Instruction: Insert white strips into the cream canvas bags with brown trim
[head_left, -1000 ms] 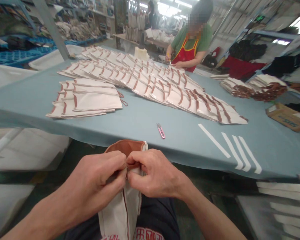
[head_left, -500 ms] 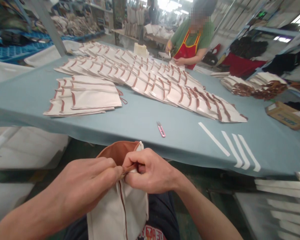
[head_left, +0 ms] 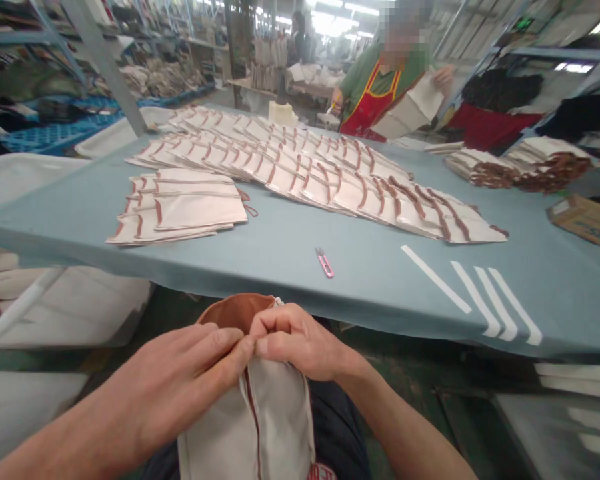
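Observation:
A cream fabric bag [head_left: 280, 407] with a brown lining and a brown seam down its side rests upright on my lap. My left hand [head_left: 200, 363] pinches its top edge from the left. Close against it, my right hand [head_left: 293, 340] grips the same rim, thumb and forefinger pressed together. The fingertips of both hands meet above the brown seam and cover that bit of edge. Beyond the bag, pink thread snips [head_left: 325, 262] lie on the blue-green table [head_left: 290, 247].
Overlapping rows of cream bags [head_left: 300, 177] cover the table's middle, with a smaller pile [head_left: 190, 207] at left. White strips [head_left: 500, 303] lie at the right, near a cardboard box [head_left: 587, 220]. Across the table a co-worker in a red apron [head_left: 373, 100] holds a cream piece.
My fingers have shifted slightly along the bag's rim and pressed closer together. Across the table, the co-worker has lifted a cream piece up to the right.

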